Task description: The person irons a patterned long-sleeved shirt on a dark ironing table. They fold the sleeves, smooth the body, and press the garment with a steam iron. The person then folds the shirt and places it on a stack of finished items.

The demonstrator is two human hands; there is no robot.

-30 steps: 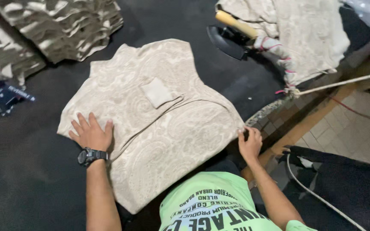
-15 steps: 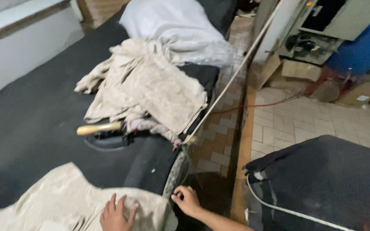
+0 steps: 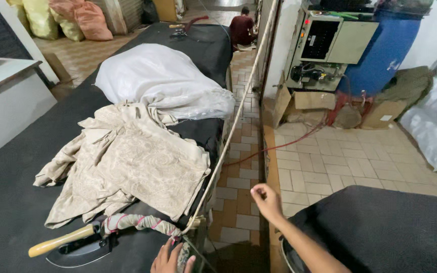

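- Our left hand rests flat on the desk edge, holding nothing, by the iron.
- Right hand loosely curled, empty, near rope.
- Beige garments piled, unpressed; iron idle.

Illumination: even, diffuse indoor light; moderate brightness. A brighter zone is seen at 12 o'clock, where the far floor is lit. The white cloth bundle is rendered near overexposed; mild glare is noted on the tiled floor at 3 o'clock. Shadows are soft and shallow. Wide-angle bowing is observed at the edges, strongest at 9 and 3 o'clock. Slight motion blur is recorded on the right hand.
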